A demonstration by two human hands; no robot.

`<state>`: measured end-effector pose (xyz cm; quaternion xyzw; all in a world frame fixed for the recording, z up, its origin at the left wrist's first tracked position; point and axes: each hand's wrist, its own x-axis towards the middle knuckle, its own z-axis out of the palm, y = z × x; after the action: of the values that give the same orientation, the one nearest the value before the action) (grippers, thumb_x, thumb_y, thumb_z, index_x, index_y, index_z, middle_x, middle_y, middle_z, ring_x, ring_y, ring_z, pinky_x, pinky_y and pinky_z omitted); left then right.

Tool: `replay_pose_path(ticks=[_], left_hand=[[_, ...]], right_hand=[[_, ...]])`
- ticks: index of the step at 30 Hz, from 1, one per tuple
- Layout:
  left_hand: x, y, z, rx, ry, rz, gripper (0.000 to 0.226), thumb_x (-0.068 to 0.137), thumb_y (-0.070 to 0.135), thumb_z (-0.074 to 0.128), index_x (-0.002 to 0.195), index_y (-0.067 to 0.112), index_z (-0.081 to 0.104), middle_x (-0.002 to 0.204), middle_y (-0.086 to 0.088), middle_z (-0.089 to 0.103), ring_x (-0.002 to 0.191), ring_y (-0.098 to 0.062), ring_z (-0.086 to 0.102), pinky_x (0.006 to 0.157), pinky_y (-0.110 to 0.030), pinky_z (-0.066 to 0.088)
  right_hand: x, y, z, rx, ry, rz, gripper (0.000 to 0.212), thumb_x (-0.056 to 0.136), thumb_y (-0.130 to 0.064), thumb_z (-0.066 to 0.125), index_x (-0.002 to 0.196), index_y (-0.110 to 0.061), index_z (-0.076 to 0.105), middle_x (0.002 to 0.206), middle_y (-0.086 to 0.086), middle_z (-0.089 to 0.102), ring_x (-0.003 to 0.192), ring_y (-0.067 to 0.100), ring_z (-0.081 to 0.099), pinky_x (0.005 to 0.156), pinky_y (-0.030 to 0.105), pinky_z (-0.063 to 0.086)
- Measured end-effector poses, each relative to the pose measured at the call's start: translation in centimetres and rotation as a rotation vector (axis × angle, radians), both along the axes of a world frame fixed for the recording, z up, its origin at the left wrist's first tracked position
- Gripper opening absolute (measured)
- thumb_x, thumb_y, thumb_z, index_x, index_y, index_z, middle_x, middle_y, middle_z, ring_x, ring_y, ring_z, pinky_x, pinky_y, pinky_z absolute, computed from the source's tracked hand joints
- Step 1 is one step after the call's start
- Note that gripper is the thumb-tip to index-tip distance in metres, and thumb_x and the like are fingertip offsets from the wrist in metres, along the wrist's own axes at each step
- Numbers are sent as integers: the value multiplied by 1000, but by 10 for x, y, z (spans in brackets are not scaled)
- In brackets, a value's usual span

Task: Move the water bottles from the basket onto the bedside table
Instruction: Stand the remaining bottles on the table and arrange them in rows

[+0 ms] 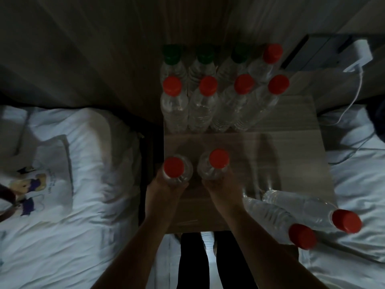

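Seems nearly done: 8 water bottles (203,105) stand at back of bedside table (291,147); 2 more bottles (291,209) at near-right corner; left hand (164,190) grips left bottle (177,170), right hand (220,188) grips right bottle (212,165), over table front; basket unseen.

The counter (291,142) stands between the left bed (62,205) and right bed (358,163), bearing a back row of bottles (205,65), a second row (203,109) before it, a bottle pair (291,209) at its near right corner, and, near left, the left bottle (177,172) in the left hand (166,190) beside the right bottle (208,167) in the right hand (220,188).
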<state>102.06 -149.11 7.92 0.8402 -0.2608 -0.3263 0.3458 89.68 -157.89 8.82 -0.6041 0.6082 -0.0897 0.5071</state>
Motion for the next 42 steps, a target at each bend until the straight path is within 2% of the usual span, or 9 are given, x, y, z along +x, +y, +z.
replay_pose_path(ticks=[6, 11, 17, 22, 27, 32, 36, 39, 42], left_hand=[[10, -18, -1, -16, 21, -12, 19, 77, 34, 70, 81, 20, 58, 69, 10, 62, 63, -2, 60, 59, -21, 44], [29, -46, -4, 67, -21, -10, 33, 83, 47, 58, 97, 17, 61, 78, 12, 58, 68, -4, 53, 60, -17, 39], [47, -65, -17, 210, -50, -10, 32, 85, 43, 58, 103, 17, 62, 87, 4, 63, 88, -18, 63, 68, -21, 46], [43, -65, -9, 108, -25, 48, 22, 83, 34, 64, 89, 13, 62, 70, 7, 60, 66, -13, 61, 52, -19, 37], [42, -76, -4, 283, -121, 16, 32, 88, 30, 61, 103, 1, 62, 93, -11, 63, 86, -27, 60, 71, -31, 43], [42, -74, -3, 301, -120, -30, 37, 87, 29, 62, 113, 2, 56, 105, -15, 63, 91, -27, 58, 76, -31, 43], [36, -68, 1, 179, 49, 75, 68, 78, 41, 69, 133, 11, 43, 116, -7, 61, 101, -26, 60, 77, -27, 43], [30, -51, 8, 155, 164, 102, 74, 74, 46, 69, 135, 16, 40, 104, 9, 58, 85, -9, 57, 65, -20, 42], [13, -22, 25, 202, 163, -11, 71, 69, 50, 59, 128, 13, 46, 108, 2, 58, 87, -13, 56, 72, -25, 43]], right_hand=[[6, -9, 2, -28, 33, 84, 30, 89, -27, 62, 117, -20, 55, 81, -24, 49, 66, -15, 43, 56, -2, 34], [33, -26, -3, -46, 45, 82, 41, 93, -24, 57, 131, -19, 46, 111, -5, 55, 107, 8, 54, 67, 9, 29], [51, -46, -3, -55, 9, 33, 35, 92, -24, 57, 126, -17, 51, 120, 3, 62, 106, 18, 58, 52, -7, 28], [53, -49, -13, -59, -5, 38, 38, 91, -24, 57, 127, -21, 48, 116, -3, 63, 103, 12, 58, 64, 11, 35], [57, -47, -16, -20, -54, -6, 49, 91, -22, 58, 136, -24, 40, 115, -11, 59, 103, 4, 54, 60, -3, 35], [58, -41, -14, -58, -110, -15, 62, 87, -32, 63, 141, -27, 32, 136, -7, 51, 121, 13, 52, 89, 21, 42], [52, -39, -11, -40, -50, -7, 60, 81, -24, 68, 134, -18, 39, 129, 1, 56, 115, 18, 55, 82, 17, 39], [44, -35, 1, 13, 50, 48, 48, 78, -12, 62, 125, -12, 49, 124, 10, 58, 105, 22, 56, 64, 6, 35], [29, -28, 29, 16, 114, 158, 41, 82, -13, 54, 123, -11, 53, 123, 10, 58, 113, 28, 55, 82, 22, 40]])
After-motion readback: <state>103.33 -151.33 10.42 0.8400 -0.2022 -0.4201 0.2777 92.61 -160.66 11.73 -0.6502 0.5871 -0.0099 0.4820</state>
